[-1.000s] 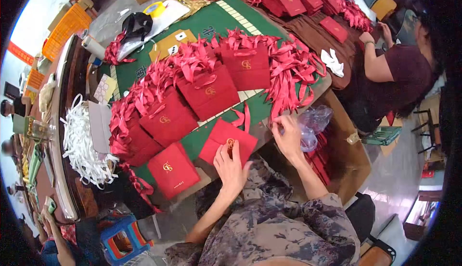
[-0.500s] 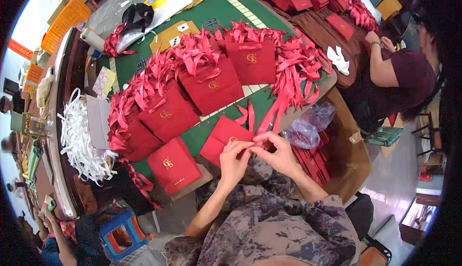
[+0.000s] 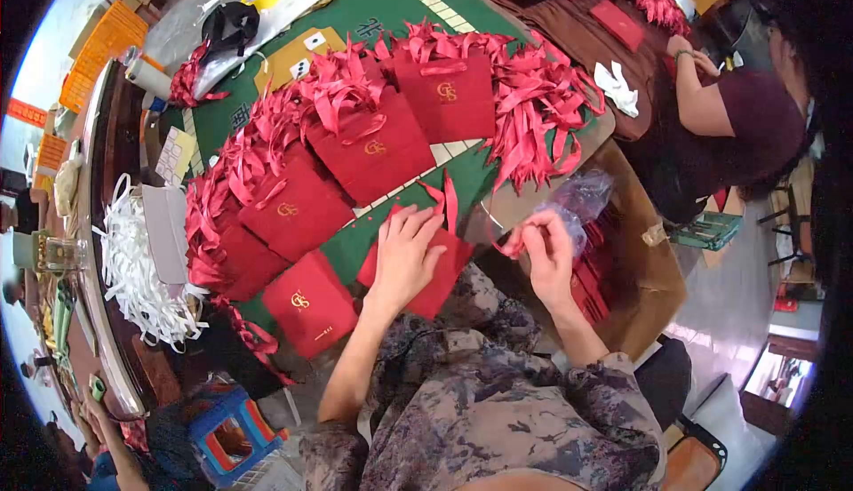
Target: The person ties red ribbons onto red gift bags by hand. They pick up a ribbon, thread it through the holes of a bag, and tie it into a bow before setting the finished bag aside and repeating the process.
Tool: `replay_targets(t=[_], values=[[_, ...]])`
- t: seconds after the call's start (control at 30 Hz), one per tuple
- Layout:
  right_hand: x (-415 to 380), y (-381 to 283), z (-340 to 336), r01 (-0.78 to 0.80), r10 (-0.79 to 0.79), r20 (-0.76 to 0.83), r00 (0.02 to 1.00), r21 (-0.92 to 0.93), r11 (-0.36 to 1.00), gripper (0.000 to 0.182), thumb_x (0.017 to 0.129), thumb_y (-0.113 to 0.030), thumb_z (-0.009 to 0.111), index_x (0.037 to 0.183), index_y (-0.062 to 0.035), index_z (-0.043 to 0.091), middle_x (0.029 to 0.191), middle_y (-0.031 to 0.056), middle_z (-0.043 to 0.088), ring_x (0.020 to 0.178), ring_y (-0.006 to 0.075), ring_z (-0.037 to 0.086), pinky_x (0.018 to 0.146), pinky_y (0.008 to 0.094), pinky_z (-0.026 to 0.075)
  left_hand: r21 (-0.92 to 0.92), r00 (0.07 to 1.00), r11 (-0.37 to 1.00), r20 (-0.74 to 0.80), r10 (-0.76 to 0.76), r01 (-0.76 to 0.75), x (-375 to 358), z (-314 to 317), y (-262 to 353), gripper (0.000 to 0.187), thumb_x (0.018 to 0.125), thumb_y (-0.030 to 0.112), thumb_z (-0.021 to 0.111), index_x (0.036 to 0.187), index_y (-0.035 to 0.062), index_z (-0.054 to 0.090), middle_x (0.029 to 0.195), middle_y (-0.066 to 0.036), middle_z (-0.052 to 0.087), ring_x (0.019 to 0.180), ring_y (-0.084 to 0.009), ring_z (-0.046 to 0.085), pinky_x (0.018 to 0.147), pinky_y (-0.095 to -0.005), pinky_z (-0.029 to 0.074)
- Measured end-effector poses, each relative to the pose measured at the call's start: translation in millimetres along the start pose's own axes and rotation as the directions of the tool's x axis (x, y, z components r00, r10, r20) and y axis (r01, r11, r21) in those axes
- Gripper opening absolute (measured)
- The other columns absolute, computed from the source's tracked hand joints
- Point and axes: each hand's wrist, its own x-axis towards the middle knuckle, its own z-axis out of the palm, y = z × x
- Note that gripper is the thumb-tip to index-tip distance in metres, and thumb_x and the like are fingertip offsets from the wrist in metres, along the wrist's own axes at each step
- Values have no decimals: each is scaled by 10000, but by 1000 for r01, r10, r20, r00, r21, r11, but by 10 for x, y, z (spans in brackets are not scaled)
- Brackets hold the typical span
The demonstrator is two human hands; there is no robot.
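My left hand (image 3: 404,260) lies flat with its fingers extended on a red paper bag (image 3: 442,285) at the table's near edge. That bag has a pink ribbon loop (image 3: 450,204) sticking out at its far side. To the right, my right hand (image 3: 548,255) is closed in a pinch on a pink ribbon (image 3: 513,246), whose short end shows at the fingertips. Left of my left hand lies another red bag (image 3: 309,303) with a gold logo. Beyond stand several upright red bags (image 3: 373,147) with ribbon handles.
A heap of pink ribbons (image 3: 542,109) lies at the table's right side. An open cardboard box (image 3: 653,282) holds red bags and clear plastic (image 3: 577,198). White strips (image 3: 133,264) fill a box at left. Another person (image 3: 737,127) sits at right by more bags.
My hands have moved apart: the left went down onto the bag, the right moved rightward with the ribbon end. The view has shifted slightly.
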Motion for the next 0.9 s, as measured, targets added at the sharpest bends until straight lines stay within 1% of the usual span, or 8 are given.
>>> replay_targets(t=[0.23,0.3,0.4,0.47,0.63,0.77,0.83,0.9], values=[[-202,-326,-49,116,-111,57,992,-85,990,65,1005,-73,519,1025,-15,539,906,80,593,769,118,584,673,238,470,108,999,994,-47,17,-12,-86,-16,-80,349,735,190,807,1021,100,628,1051,-92,581,1026,-309,528,871,-447,392],[-281,-404,-42,101,-98,96,991,-27,995,44,969,-23,550,1010,-9,555,935,96,586,804,131,581,712,252,480,119,987,981,-68,-147,154,-136,-67,-84,340,729,191,816,983,98,609,1022,-98,585,1005,-305,532,837,-436,390],[-238,-401,66,296,-207,307,929,-280,913,113,873,65,636,958,-1,672,957,116,624,838,154,603,741,282,494,72,977,975,-43,-208,211,-184,-134,-77,308,751,200,814,952,93,607,895,-79,617,892,-287,571,814,-418,388],[-209,-349,222,171,-59,302,951,-361,917,107,874,1,689,979,-11,701,948,73,656,823,127,612,697,254,476,-15,974,976,-60,-217,217,-198,-159,-54,237,793,159,776,954,91,616,782,-65,613,799,-281,568,797,-418,389],[-140,169,524,-137,240,168,956,-468,873,120,885,-104,726,979,-31,705,769,0,668,624,31,531,550,222,419,-42,970,970,-33,-241,240,-235,-262,49,193,832,126,725,1012,98,658,824,-72,681,832,-272,587,812,-411,390],[-99,329,624,-86,182,149,972,-494,865,114,882,-106,719,962,-26,701,735,1,662,603,28,526,535,226,422,-82,967,964,-10,-256,255,-250,-318,101,150,870,86,654,1015,93,689,836,-70,706,827,-267,592,828,-398,391],[-93,354,630,-69,169,158,973,-501,863,140,849,-119,710,952,-26,686,861,116,712,679,189,656,633,317,501,-83,961,958,12,-275,275,-251,-337,129,157,873,83,653,1024,94,693,856,-69,706,840,-270,597,838,-398,396],[-72,322,642,-89,189,151,970,-506,858,138,839,-116,713,939,-24,686,863,120,714,702,198,669,651,322,507,-85,956,952,34,-293,295,-246,-356,163,164,876,80,652,1033,94,696,875,-68,707,852,-272,603,848,-397,401]])
